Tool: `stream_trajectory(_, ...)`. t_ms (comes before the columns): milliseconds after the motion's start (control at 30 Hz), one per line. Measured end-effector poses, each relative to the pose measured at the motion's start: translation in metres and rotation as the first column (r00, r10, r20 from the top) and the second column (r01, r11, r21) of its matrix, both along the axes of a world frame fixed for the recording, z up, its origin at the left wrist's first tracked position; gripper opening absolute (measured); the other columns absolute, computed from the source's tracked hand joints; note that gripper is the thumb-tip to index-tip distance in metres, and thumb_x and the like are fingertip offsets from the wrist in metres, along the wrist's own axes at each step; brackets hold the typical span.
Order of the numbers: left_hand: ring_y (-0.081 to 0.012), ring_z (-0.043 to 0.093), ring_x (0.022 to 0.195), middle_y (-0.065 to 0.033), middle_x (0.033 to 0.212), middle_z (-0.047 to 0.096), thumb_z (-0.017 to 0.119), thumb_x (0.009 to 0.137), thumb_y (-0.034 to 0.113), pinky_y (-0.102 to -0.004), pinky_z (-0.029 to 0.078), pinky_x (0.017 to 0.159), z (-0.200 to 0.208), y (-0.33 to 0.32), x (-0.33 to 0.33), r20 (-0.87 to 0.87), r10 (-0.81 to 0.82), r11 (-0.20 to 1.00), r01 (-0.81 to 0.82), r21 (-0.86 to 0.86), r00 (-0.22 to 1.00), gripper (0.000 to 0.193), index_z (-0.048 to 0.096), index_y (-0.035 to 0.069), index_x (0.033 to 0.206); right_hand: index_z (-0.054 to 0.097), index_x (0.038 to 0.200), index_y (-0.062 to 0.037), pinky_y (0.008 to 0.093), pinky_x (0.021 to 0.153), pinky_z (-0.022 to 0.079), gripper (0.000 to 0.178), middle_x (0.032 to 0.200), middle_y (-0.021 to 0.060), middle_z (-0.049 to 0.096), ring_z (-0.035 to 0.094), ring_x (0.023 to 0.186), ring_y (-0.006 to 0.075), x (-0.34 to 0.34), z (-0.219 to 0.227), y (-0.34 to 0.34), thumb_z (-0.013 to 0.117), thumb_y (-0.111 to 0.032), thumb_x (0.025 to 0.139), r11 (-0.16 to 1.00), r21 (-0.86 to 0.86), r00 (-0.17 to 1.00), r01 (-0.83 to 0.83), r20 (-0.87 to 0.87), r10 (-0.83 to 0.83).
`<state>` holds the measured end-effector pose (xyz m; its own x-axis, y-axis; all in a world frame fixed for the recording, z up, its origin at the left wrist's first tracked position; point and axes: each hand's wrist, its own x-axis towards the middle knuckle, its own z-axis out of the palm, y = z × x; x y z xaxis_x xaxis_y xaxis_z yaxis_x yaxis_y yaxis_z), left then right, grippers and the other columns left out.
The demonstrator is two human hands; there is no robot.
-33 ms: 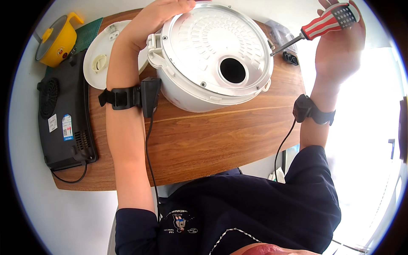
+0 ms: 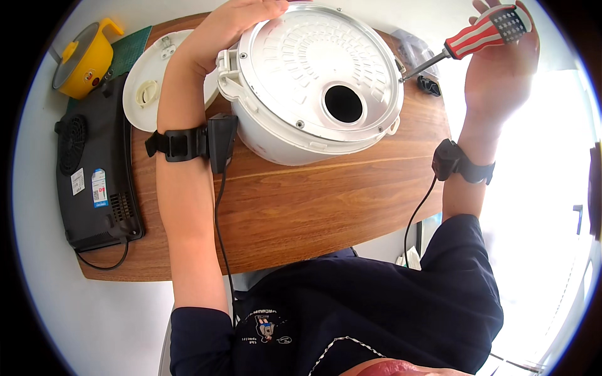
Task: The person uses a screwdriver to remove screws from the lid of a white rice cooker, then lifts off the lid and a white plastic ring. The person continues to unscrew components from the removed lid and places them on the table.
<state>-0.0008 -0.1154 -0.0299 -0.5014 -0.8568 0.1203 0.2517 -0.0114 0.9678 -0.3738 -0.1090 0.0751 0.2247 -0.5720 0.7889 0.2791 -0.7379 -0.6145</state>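
Note:
A white round appliance, which looks like a rice cooker body (image 2: 276, 148), stands on the table, its top tilted toward me. A silver metal plate (image 2: 285, 69) with embossed marks, screws at its rim and a round dark hole covers it. My left hand (image 2: 241, 25) lies curled over its far left rim, the fingertips partly cut off by the frame edge. In my right hand (image 2: 501, 75) is a screwdriver (image 2: 480, 32) with a striped and starred handle against the palm. Its tip meets the right side of the rim.
A white oval lid (image 2: 135, 106) with small fittings lies left on the wooden table (image 2: 326, 207). Further left are an upturned black appliance (image 2: 94, 150) with a cord and a yellow pot (image 2: 94, 62). A clear plastic box (image 2: 414, 50) and a small black part (image 2: 429, 86) sit at right.

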Motion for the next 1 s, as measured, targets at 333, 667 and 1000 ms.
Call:
stream_trajectory(333, -0.0161, 0.061, 0.110, -0.0122, 0.123, 0.065, 0.056, 0.103, 0.018, -0.0275, 0.050, 0.093, -0.003, -0.002, 0.005, 0.024, 0.010, 0.999, -0.009, -0.032, 1.000, 0.043, 0.056, -0.007, 0.139, 0.039, 0.155, -0.0069, 0.0407, 0.106, 0.049, 0.053, 0.129, 0.0151, 0.064, 0.062, 0.121, 0.0249, 0.056, -0.019, 0.015, 0.047, -0.035, 0.110, 0.854, -0.118, 0.856, 0.506, -0.054, -0.514)
stream_trajectory(667, -0.0168, 0.060, 0.111, -0.0124, 0.123, 0.065, 0.056, 0.103, 0.019, -0.0283, 0.049, 0.094, 0.003, 0.001, 0.009, 0.061, 0.005, 0.998, -0.001, -0.066, 0.998, 0.044, 0.056, -0.007, 0.139, 0.040, 0.154, -0.0070, 0.0418, 0.105, 0.050, 0.056, 0.128, 0.0145, 0.063, 0.062, 0.123, 0.0261, 0.101, -0.006, 0.046, 0.047, -0.038, 0.109, 0.738, -0.204, 0.730, 0.643, -0.129, -0.672)
stream_trajectory(1000, -0.0181, 0.061, 0.114, -0.0137, 0.126, 0.064, 0.057, 0.103, 0.020, -0.0292, 0.049, 0.097, 0.003, 0.003, 0.004, 0.040, 0.036, 0.999, -0.035, -0.041, 0.999, 0.046, 0.055, -0.008, 0.139, 0.040, 0.154, -0.0066, 0.0395, 0.107, 0.049, 0.054, 0.134, 0.0147, 0.062, 0.063, 0.121, 0.0243, 0.078, 0.000, 0.043, 0.046, -0.038, 0.110, 0.824, -0.251, 0.804, 0.508, -0.204, -0.558)
